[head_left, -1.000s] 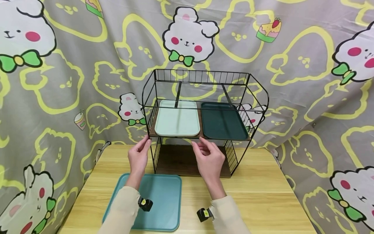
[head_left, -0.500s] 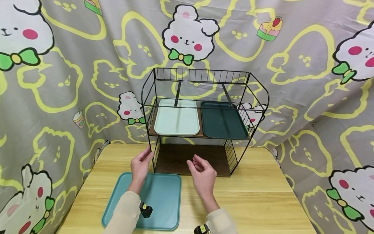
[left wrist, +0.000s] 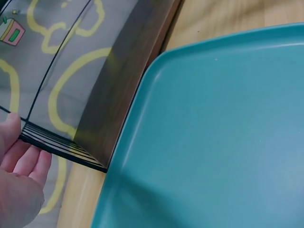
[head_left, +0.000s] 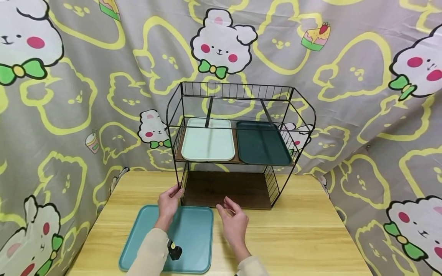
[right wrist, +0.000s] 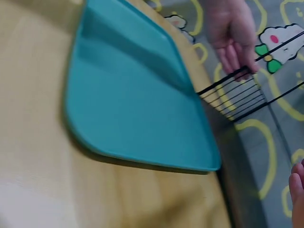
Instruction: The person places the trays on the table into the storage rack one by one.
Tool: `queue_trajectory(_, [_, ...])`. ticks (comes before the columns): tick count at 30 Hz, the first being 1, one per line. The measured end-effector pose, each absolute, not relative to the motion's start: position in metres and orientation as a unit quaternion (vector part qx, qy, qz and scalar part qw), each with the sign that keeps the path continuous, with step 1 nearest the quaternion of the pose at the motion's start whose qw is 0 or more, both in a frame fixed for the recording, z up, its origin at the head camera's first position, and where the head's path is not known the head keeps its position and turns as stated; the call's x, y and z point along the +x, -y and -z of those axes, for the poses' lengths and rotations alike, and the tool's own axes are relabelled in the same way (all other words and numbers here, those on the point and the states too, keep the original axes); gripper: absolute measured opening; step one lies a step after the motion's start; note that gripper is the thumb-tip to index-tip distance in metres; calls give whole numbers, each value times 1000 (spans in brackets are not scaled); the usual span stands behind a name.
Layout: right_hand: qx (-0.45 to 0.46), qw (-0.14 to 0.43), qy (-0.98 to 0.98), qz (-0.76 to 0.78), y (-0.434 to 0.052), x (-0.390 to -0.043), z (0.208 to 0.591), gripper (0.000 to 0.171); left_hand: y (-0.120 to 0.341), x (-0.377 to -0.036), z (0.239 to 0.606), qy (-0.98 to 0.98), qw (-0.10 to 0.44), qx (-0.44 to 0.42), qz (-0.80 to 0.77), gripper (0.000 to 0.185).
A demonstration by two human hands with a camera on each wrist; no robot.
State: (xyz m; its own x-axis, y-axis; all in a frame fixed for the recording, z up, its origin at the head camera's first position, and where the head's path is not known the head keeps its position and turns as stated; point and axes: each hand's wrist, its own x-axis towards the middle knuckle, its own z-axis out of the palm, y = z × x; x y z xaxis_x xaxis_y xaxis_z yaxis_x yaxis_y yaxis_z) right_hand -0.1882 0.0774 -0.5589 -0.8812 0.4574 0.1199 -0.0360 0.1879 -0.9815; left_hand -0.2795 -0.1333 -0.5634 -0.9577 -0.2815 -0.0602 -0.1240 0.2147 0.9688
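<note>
Left hand [head_left: 169, 202] over far edge of teal tray [head_left: 193, 245], lower centre of frame, fingers loosely spread, touching rack [head_left: 238, 149] corner post. Right hand [head_left: 235, 222] hovers just right of tray, fingers relaxed, gripping nothing. Risk: tray's far edge sits tight against rack base on worktop [head_left: 304, 230]; careless lift could snag wire. No readable writing.

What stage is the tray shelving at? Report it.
Done: a pale mint tray and a dark green tray lie side by side on the black wire rack's middle shelf. In hand: nothing gripped; both hands hover by the teal tray on the wooden table. Left: that tray.
</note>
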Motion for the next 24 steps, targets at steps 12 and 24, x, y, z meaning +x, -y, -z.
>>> queue_trajectory(12, [-219, 111, 784, -570, -53, -175, 614, 38, 133, -281, 566, 766, 55, 141, 625, 40])
queue_trajectory(24, [-196, 119, 833, -504, -36, -171, 632, 34, 134, -281, 567, 751, 44, 140, 643, 40])
